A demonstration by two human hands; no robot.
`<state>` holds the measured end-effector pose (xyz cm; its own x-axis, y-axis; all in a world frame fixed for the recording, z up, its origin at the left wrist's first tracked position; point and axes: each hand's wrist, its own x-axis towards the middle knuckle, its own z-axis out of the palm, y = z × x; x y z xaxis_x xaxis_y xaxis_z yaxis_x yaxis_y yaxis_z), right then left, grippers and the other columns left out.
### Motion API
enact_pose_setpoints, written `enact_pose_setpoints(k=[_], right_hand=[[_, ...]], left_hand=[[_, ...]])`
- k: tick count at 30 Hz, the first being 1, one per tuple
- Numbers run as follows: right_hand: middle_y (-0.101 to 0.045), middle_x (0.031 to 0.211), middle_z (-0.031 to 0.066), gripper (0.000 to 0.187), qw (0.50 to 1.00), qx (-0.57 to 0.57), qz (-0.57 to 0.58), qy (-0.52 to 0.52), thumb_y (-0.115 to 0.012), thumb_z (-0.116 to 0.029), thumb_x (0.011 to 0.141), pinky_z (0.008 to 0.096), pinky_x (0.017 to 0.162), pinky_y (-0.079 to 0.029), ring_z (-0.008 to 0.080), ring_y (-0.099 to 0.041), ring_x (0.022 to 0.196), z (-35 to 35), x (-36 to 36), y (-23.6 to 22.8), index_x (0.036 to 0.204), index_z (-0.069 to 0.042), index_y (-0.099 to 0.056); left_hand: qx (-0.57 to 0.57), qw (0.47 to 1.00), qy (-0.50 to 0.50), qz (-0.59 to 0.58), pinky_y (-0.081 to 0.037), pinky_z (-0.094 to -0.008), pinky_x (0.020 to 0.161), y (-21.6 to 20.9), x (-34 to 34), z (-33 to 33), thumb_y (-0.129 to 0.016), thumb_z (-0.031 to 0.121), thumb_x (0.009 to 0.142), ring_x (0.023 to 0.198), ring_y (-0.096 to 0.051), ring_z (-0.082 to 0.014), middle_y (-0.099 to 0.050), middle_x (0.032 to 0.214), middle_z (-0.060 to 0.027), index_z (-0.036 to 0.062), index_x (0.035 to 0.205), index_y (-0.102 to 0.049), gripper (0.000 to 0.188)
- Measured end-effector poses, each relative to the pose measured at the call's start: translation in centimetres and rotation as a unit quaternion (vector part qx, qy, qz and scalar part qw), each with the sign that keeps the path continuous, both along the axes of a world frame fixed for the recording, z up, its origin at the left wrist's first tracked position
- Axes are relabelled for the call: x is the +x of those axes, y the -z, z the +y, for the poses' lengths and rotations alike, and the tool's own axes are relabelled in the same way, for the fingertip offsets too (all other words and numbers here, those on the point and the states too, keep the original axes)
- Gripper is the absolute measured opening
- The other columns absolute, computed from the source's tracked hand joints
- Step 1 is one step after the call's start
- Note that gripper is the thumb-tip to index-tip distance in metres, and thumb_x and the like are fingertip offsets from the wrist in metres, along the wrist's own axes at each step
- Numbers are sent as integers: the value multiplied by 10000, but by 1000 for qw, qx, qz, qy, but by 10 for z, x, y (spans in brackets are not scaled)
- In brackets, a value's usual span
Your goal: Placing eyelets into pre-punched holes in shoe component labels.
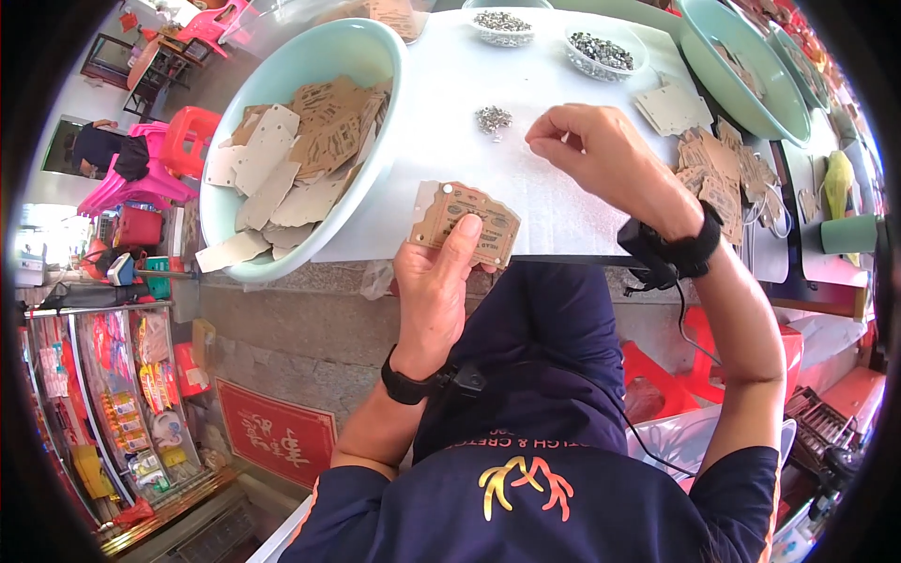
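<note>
One shaped brown card (493, 225) with dark print sits at the near edge of the white tabletop (563, 220), held up rather than lying flat; a round silver stud shows near its upper left corner, and a paler layer peeks out along its left side. The left hand (434, 300) has it in a firm grip, thumb pressed across the printed face and fingers underneath.

The right hand (605, 155) hovers beyond the card, to its right, its grip narrow, thumb and forefinger drawn close together; whether a tiny part is pinched between them I cannot tell. Just left of those fingertips, near but apart, lies a loose heap of small metal pieces (493, 119).

The step in hand looks like fitting small metal pieces to the card, one by one. As I judge it, the next move calls for a fine fingertip pinch on a single piece, careful lining-up with the card, and a steady left thumb meanwhile.

Farther out, two clear bowls of similar metal bits stand at the far side, the left bowl (507, 41) and the right bowl (601, 75). To the left, a large pale green basin (324, 47) is heaped with brown and pale cards. On the right lie pale cards (671, 108) and a jumbled pile of brown cards (718, 174), with another green basin (699, 33) behind.
</note>
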<state>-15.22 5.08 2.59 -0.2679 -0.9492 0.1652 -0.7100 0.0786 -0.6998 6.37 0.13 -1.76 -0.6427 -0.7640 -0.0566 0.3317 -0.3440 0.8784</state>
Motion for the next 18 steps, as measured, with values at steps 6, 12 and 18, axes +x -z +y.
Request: enact_pose_setpoints(k=[6, 12, 18], right_hand=[[-639, 823, 128, 107, 970, -93, 207, -84, -655, -92, 830, 376, 650, -495, 299, -628, 709, -32, -3, 14, 913, -32, -686], [-573, 828, 116, 62, 929, -70, 340, -127, -664, -97, 799, 420, 638, -474, 324, -611, 700, -48, -2, 19, 802, -46, -630], [-540, 830, 132, 122, 919, -75, 357, -151, -650, -94, 796, 431, 647, -467, 335, -601, 695, -55, -5, 21, 752, -24, -559]], left_hand=[[16, 1000, 12, 15, -489, -278, 621, 6, 2, -4, -602, 142, 946, 846, -627, -126, -638, 1035, -30, 50, 1228, -557, 299], [7, 1000, 16, 12, -493, -286, 627, 7, 1, -6, -598, 147, 949, 843, -633, -127, -644, 1028, -34, 42, 1219, -561, 292], [-2, 1000, 26, 5, -498, -290, 632, 10, 2, -7, -599, 159, 952, 834, -635, -125, -650, 1016, -37, 41, 1213, -565, 288]])
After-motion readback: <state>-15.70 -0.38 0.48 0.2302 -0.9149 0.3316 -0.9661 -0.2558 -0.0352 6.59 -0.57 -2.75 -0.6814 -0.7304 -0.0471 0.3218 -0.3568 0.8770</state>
